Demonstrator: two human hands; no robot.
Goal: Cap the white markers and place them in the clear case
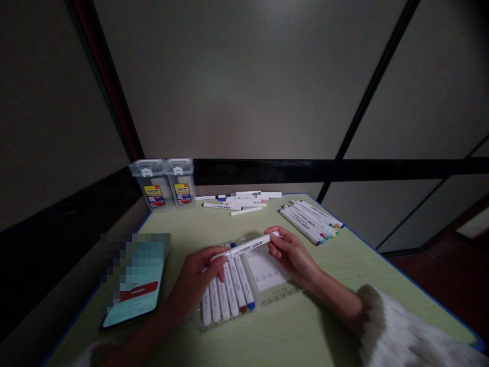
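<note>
Fingers of the left hand [206, 265] and the right hand [288, 255] each pinch one end of a smooth white plastic marker [248, 246], a straight barrel with dark print. It is held over the clear case [284, 295]. Its long axis runs crosswise, slanting up in view toward the right hand; whether that end is higher or just farther away, I cannot tell.

The transparent case lies open on the pale green bench [328, 336]. Its left half carries white pens [225, 295] side by side, lengthwise toward the wearer, with blue and brownish-red near ends on two; its right half shows a white card [265, 272].

Beyond the case is a loose pile [246, 201] of white markers, and beyond its right side a neater slanting row [309, 221] with coloured ends. Beyond it to the left stand two upright, lidded, see-through boxes [181, 191] with yellow-topped labels; their contents are unclear. Left of the case lies a flat, glossy-screened device [143, 293]. The right sleeve [397, 326] is fluffy and pale.
</note>
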